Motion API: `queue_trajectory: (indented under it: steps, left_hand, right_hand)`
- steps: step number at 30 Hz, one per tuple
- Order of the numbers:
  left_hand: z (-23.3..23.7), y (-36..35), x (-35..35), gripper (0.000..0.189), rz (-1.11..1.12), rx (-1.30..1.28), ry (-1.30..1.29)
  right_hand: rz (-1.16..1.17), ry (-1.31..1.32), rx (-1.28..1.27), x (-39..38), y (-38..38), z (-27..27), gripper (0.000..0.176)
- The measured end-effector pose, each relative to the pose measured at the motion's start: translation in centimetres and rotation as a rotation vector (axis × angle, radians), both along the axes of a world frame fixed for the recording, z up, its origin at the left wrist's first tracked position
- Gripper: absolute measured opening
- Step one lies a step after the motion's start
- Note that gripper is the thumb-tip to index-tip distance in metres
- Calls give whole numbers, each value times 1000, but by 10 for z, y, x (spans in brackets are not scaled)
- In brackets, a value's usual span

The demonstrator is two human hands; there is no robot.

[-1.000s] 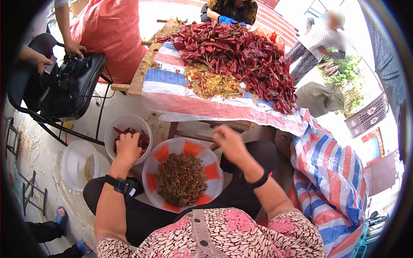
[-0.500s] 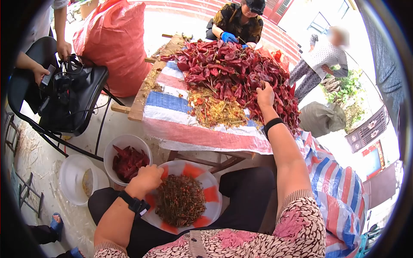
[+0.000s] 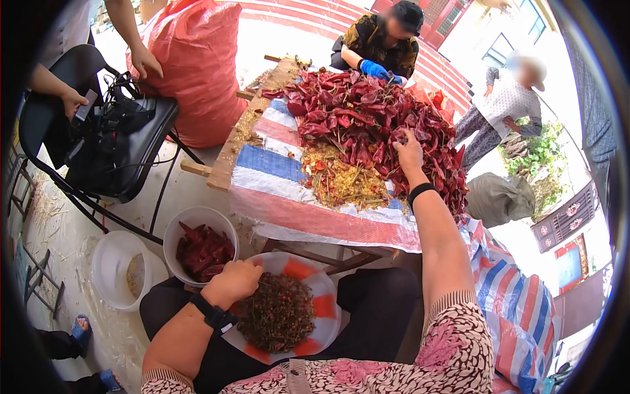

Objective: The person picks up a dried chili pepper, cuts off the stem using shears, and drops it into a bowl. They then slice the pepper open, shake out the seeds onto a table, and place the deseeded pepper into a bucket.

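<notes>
My right hand [image 3: 411, 153] reaches over the table to the near side of a heap of dried red chilies [image 3: 367, 111]. Its fingers are closed on a dried chili at the pile. My left hand [image 3: 235, 284] is closed above the left rim of a red-and-white basin [image 3: 323, 307], its fingers curled and what they hold, if anything, hidden. Brown chili stems [image 3: 275, 315] fill the basin, which rests on my lap. Just left of that hand stands a white bucket [image 3: 172, 233] with several dried chilies [image 3: 203, 253] inside.
Yellow seeds and bits [image 3: 344, 180] lie on the striped sheet [image 3: 262, 187]. Another white tub [image 3: 108, 272] stands left. A black chair [image 3: 121, 180] holds cables; a person's hands are near it. Across the table a person wears blue gloves [image 3: 375, 69]. Sacks [image 3: 197, 72] stand around.
The view has shifted, so the table and chair sit slightly right and lower. My right hand stays at the chili heap, my left by the basin. The hand near the chair has opened off the cables.
</notes>
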State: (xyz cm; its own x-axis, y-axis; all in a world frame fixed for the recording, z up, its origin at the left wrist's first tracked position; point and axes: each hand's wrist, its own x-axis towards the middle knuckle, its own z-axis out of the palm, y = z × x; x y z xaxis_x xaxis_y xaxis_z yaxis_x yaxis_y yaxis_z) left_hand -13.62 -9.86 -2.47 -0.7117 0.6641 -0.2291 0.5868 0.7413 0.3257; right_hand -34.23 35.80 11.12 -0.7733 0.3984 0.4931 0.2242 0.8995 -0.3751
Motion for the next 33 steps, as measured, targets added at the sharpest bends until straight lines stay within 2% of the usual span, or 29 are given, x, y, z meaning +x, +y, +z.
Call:
queue_trajectory:
  steps: [2, 3, 6, 7, 8, 10, 11, 12, 14, 16, 18, 20, 21, 23, 26, 30, 31, 33]
  left_hand:
    - [1, 1, -2, 21, -12, -20, -16]
    - [3, 0, -2, 21, -19, -31, -27]
    - [14, 6, -8, 27, -65, -32, -129]
    - [15, 8, -8, 28, -74, 30, -127]
    - [17, 11, -8, 29, -84, 92, -121]
    - [20, 18, -9, 31, -86, 280, -185]
    - [21, 22, -11, 33, -77, 407, -249]
    - [24, 26, -12, 35, -64, 536, -314]
    - [36, 34, -11, 37, 48, 815, -685]
    - [48, 39, -11, 39, 141, 1097, -980]
    - [56, 42, -7, 39, 212, 1379, -1207]
    - [66, 42, -7, 37, 188, 1519, -1342]
    - [67, 41, -7, 36, 175, 1590, -1405]
    - [66, 38, -8, 34, 142, 1473, -1273]
    - [57, 37, -9, 29, 142, 1434, -1157]
    - [58, 34, -5, 28, 205, 1464, -1063]
    - [59, 33, -4, 29, 225, 1463, -1048]
    - [57, 31, -3, 30, 208, 1446, -1022]
  right_hand:
    - [52, -162, -24, -6, 2, 2, 32]
    - [11, -52, 38, 3, -14, 6, 24]
    - [325, 230, -285, 0, -8, -4, 18]
    - [421, 312, -615, 11, -24, 5, 10]
    - [428, 267, -856, 31, -35, 17, 6]
    - [481, 406, -1028, 50, -55, 24, 8]
    - [559, 379, -1069, 63, -61, 29, 6]
    - [617, 346, -1014, 82, -78, 39, 6]
    - [739, 272, -903, 121, -121, 47, 6]
    - [775, 132, -493, 152, -146, 25, 9]
    - [936, 163, -136, 195, -188, 5, 14]
    - [1103, 52, 249, 223, -208, -9, 23]
    - [1117, -9, 309, 234, -217, -14, 26]
    - [1140, -122, 443, 251, -233, -21, 33]
    - [1102, -105, 329, 259, -240, -27, 37]
    - [782, 80, -568, 260, -245, -36, 29]
    - [677, 46, -754, 256, -243, -31, 32]
    - [631, -73, -1054, 253, -245, -20, 35]
